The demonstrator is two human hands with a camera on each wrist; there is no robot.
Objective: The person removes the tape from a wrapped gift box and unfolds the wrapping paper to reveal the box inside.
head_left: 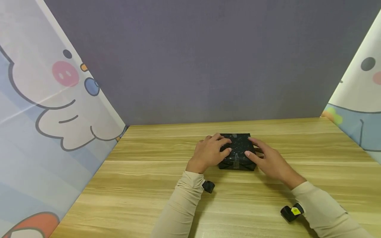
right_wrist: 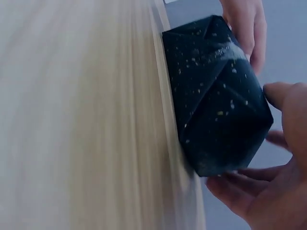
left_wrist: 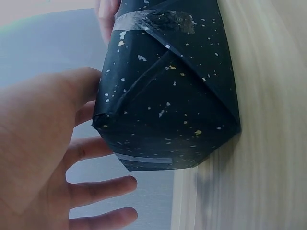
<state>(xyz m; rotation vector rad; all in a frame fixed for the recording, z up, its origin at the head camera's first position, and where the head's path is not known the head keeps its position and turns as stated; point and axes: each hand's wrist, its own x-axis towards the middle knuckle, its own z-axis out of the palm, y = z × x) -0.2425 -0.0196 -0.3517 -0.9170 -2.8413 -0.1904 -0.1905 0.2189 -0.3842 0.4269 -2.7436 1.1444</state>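
Observation:
A package (head_left: 239,147) wrapped in black paper with pale and gold flecks lies on the wooden table, its folded side toward me. Clear tape (left_wrist: 153,21) crosses the folds. My left hand (head_left: 209,151) rests at the package's left end, thumb and index finger on the top; in the left wrist view its other fingers stretch out past that end. At the right end, my right hand (head_left: 272,162) touches the top edge with its thumb (right_wrist: 280,93), while fingers (right_wrist: 235,189) lie against the end face. The package's underside is hidden.
The light wooden table (head_left: 134,195) runs back to a grey panel (head_left: 208,66). Panels printed with cartoon figures stand on the left (head_left: 35,109) and right (head_left: 357,99). A small black device (head_left: 209,186) is on the left wrist, another (head_left: 290,213) on the right.

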